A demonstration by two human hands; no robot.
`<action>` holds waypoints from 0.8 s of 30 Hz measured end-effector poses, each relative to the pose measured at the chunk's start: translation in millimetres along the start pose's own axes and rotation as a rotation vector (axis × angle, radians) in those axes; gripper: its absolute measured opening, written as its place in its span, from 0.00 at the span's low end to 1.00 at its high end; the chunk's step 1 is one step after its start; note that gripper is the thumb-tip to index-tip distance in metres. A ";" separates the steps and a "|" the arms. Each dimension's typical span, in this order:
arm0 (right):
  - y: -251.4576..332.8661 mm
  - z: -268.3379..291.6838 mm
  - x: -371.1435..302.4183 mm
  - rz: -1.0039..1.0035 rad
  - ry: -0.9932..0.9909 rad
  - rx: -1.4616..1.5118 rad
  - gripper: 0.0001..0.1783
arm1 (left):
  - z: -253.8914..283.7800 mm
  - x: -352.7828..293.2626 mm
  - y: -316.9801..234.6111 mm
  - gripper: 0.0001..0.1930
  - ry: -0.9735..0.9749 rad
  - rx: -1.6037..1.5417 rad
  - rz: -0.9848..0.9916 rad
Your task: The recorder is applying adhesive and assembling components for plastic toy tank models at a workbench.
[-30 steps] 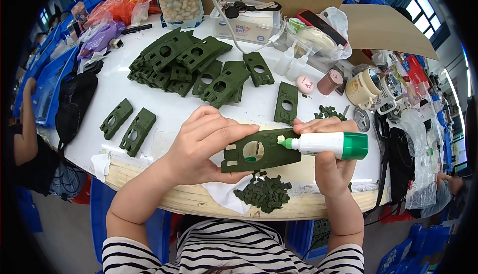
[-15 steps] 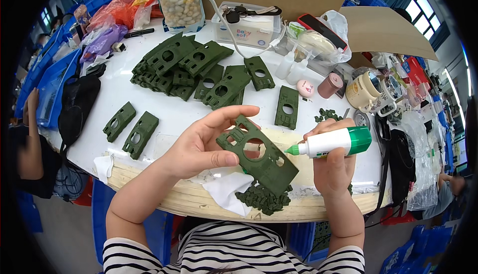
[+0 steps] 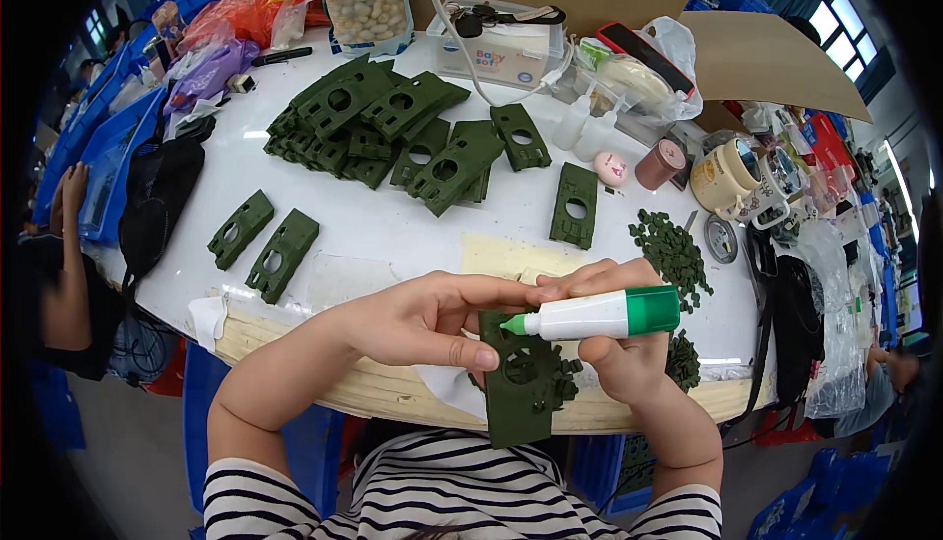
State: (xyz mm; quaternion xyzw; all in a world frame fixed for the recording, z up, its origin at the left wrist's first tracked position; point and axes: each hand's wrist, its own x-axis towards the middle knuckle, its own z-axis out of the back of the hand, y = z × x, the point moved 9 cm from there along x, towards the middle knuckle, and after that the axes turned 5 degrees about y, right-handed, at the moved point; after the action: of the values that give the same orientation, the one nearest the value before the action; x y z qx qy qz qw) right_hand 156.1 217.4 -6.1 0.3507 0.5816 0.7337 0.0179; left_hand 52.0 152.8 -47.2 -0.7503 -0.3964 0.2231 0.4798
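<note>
My left hand (image 3: 417,322) pinches one end of a dark green plastic model tank hull (image 3: 521,417) with a round hole, tilted steeply over the table's near edge. My right hand (image 3: 634,363) is closed round a white glue bottle (image 3: 586,317) with a green base. Its green nozzle points left and meets the upper end of the hull, close to my left fingers; whether glue comes out cannot be seen. Behind the hull, small green pieces (image 3: 567,383) show in part. Two more hulls lie at the left, the nearer one (image 3: 298,234) beside the farther one (image 3: 257,209).
A pile of hulls (image 3: 339,133) stands at the back, with a single hull (image 3: 574,179) to its right. Loose green pieces (image 3: 673,250) lie at the right, near a spool (image 3: 659,165) and mugs (image 3: 720,182). A clear box (image 3: 501,54) stands behind; a person's hand (image 3: 71,196) shows far left.
The glue bottle has moved left and its nozzle now meets the hull. My left hand has turned the hull more upright and brought it nearer to me. The view has shifted slightly.
</note>
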 end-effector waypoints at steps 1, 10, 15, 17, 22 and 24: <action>-0.3 -0.2 -0.4 -0.005 0.000 0.000 0.24 | 0.7 -1.3 0.3 0.33 -0.012 -0.012 0.024; 4.7 -8.2 7.0 -0.012 -0.007 0.032 0.23 | 2.8 -3.4 0.9 0.33 -0.021 -0.013 0.015; 4.6 -9.0 7.1 -0.048 0.003 -0.054 0.27 | 3.0 -3.1 1.3 0.33 -0.012 -0.009 0.017; 5.1 -9.3 7.1 -0.045 -0.004 -0.039 0.27 | 3.1 -2.9 2.2 0.33 -0.012 -0.016 0.025; 5.6 -9.0 6.5 -0.022 -0.011 -0.013 0.25 | 3.4 -3.0 2.1 0.33 -0.006 -0.009 0.013; 4.6 -7.5 5.1 0.023 -0.002 0.045 0.21 | 3.4 -3.1 2.5 0.32 -0.008 -0.011 0.011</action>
State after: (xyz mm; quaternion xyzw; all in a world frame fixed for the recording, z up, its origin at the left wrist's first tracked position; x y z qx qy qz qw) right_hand 150.0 211.8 -0.2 0.3583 0.5938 0.7204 0.0022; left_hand 48.7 151.5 -51.1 -0.7543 -0.3952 0.2266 0.4728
